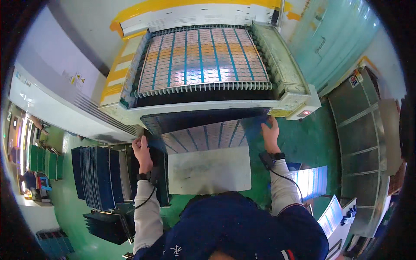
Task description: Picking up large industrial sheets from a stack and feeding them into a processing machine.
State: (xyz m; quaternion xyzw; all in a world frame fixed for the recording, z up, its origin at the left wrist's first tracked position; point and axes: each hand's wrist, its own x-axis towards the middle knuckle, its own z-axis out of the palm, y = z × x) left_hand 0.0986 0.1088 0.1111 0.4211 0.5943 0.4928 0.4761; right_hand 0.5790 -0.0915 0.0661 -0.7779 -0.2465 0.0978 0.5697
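Observation:
Between my hands is a thin, dark blue circuit board panel (208,118), tilted in front of the conveyor machine's front edge. My left hand (142,152) is closed at its left edge, and my right hand (271,133) is closed at its upper right corner. The fingertips are partly hidden. Lower on the panel, copper-coloured blocks with blue stripes show, smeared and partly see-through. Below it lies a pale flat board (210,171). On the machine's rollers rests a large copper-coloured circuit panel (201,56) with teal stripes.
Racks of dark upright panels (97,175) stand left of my left forearm, with more dark panels (106,227) below. Shiny panels (310,182) lean at the right. A grey metal cabinet (359,143) stands far right. Clear plastic curtains (333,39) hang behind.

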